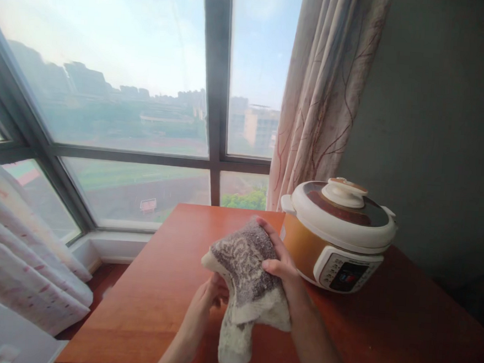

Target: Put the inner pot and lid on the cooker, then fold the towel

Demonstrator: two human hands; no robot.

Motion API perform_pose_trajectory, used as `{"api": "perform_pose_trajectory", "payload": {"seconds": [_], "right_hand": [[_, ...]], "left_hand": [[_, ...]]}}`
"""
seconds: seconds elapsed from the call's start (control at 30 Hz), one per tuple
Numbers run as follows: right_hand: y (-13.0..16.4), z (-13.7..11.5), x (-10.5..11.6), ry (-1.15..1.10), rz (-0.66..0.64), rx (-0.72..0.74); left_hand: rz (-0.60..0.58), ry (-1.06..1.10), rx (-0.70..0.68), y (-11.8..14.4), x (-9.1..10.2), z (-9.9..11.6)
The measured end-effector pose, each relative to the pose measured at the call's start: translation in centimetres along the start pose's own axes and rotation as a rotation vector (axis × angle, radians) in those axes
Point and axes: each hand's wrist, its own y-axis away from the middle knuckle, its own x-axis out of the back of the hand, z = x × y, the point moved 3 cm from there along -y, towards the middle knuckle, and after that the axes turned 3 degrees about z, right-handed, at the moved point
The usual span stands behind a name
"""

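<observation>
A folded towel (246,265), grey-brown with a pale pattern and cream edges, is held up above the wooden table. My right hand (281,267) grips its right side, thumb on the front face and fingers along the top edge and behind. At the lower left edge, the curled fingers of my left hand (212,293) close on the towel, partly hidden behind it. One cream end of the cloth hangs down between my forearms.
A white and gold electric pressure cooker (339,238) with its lid on stands on the table (154,302), right of the towel. Large windows (139,113) rise behind. Curtains (327,82) hang by the right wall, and another pale curtain (25,260) is at left.
</observation>
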Motion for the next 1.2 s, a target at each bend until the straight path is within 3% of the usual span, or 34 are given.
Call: {"api": "perform_pose_trajectory", "payload": {"seconds": [0.07,0.13,0.2,0.33,0.5,0.6,0.7,0.8,1.03,1.2], "right_hand": [[0.2,0.0,0.2,-0.024,-0.009,-0.002],[0.8,0.4,0.5,-0.053,-0.044,-0.011],[1.7,1.0,1.0,-0.07,-0.092,-0.015],[4.1,2.3,3.3,0.067,-0.155,-0.031],[6.5,4.6,6.9,0.264,-0.107,-0.144],[6.5,6.4,8.6,0.422,-0.062,-0.192],[5.4,7.3,9.4,0.669,0.028,-0.095],[3.8,6.7,8.3,0.81,0.115,0.048],[0.7,2.8,1.6,0.629,0.065,0.165],[0.2,2.6,0.6,0.591,0.167,0.126]], "left_hand": [[-0.182,0.102,0.091,0.3,-1.1,0.2],[-0.265,0.255,0.149,0.6,-1.7,0.6],[-0.218,0.39,0.132,0.2,-1.6,1.2],[-0.003,0.602,0.055,-2.0,-0.1,2.4],[0.198,0.614,0.208,-4.0,0.6,2.8],[0.218,0.518,0.145,-4.2,0.4,2.9],[0.152,0.423,0.071,-4.0,-0.2,2.7],[0.103,0.335,0.018,-3.8,-1.0,2.8],[-0.078,0.091,-0.201,-2.8,-4.0,3.3],[-0.095,0.107,-0.3,-1.4,-4.7,4.4]]}}
